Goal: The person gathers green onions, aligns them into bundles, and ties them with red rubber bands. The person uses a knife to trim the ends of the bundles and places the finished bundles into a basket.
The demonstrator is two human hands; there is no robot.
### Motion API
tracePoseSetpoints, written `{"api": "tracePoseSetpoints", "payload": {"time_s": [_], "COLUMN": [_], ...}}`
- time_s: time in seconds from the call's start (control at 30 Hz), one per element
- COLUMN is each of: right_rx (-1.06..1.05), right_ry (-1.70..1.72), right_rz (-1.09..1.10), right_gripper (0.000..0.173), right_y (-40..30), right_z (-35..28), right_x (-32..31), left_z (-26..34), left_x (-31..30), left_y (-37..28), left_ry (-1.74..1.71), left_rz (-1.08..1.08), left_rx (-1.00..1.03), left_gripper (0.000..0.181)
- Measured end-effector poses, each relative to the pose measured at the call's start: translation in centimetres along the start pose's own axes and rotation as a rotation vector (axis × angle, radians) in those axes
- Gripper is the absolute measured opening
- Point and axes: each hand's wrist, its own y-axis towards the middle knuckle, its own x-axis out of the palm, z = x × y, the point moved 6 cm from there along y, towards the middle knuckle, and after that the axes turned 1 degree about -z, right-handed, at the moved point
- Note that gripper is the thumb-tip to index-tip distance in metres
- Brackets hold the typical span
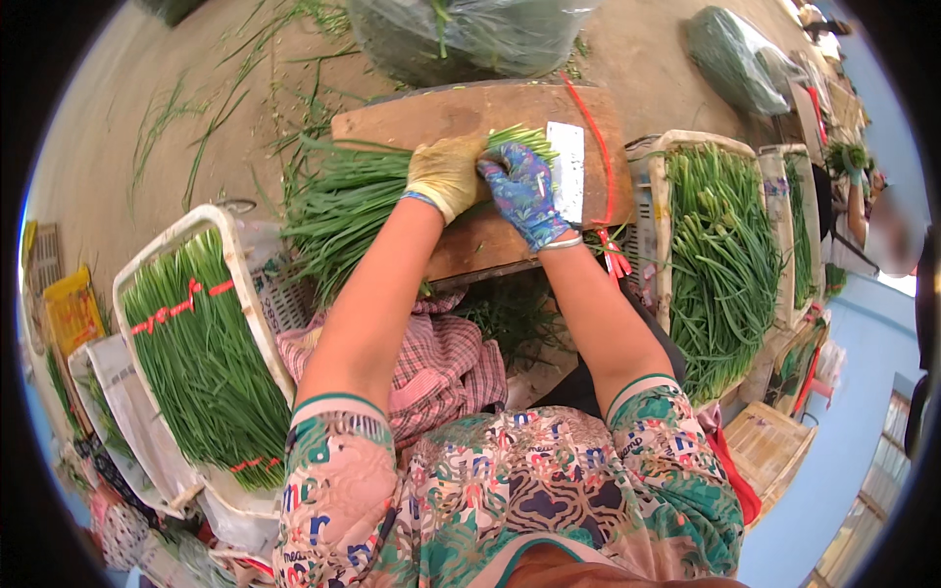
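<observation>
A thick bunch of green chives lies across a wooden board, leaves fanning over its left end. In a yellow glove, my left hand is wrapped around the bunch near the stem end. My right hand, in a blue patterned glove, grips the same bunch beside it, thumb and fingers closed together. Pale cut stem ends stick out past my right hand toward a white rectangular plate on the board. A red ribbon runs over the board's right end.
A white crate of chives tied with red ribbon stands at left. Another crate holds loose chives at right. A clear plastic bag sits beyond the board. Scattered leaves litter the floor. Another person's gloved hand holds greens far right.
</observation>
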Motion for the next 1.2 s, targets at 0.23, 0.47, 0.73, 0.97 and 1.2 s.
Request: {"api": "tracePoseSetpoints", "payload": {"time_s": [0.23, 0.47, 0.73, 0.97, 1.2], "right_rx": [-0.079, -0.047, 0.327, 0.063, 0.36], "right_ry": [0.163, 0.202, 0.087, -0.219, -0.391], "right_rz": [0.064, 0.114, 0.239, 0.1, -0.163], "right_gripper": [0.009, 0.01, 0.021, 0.026, 0.033], "right_y": [-1.9, -3.7, -6.0, -1.0, 2.7], "right_z": [-1.2, -0.5, 6.0, 1.9, 3.6], "right_x": [1.9, 2.5, -6.0, -7.8, -2.7], "left_z": [-1.3, -2.2, 0.1, 0.7, 0.6], "left_x": [-1.4, -0.1, -1.6, -1.5, -1.3], "left_y": [-0.2, 0.0, -1.2, -1.8, -1.9], "left_ry": [0.295, 0.257, 0.225, 0.232, 0.227], "left_rz": [-0.171, -0.209, -0.096, -0.058, -0.08], "left_rx": [-0.078, -0.151, -0.104, -0.116, -0.151], "left_gripper": [0.078, 0.059, 0.065, 0.065, 0.064]}}
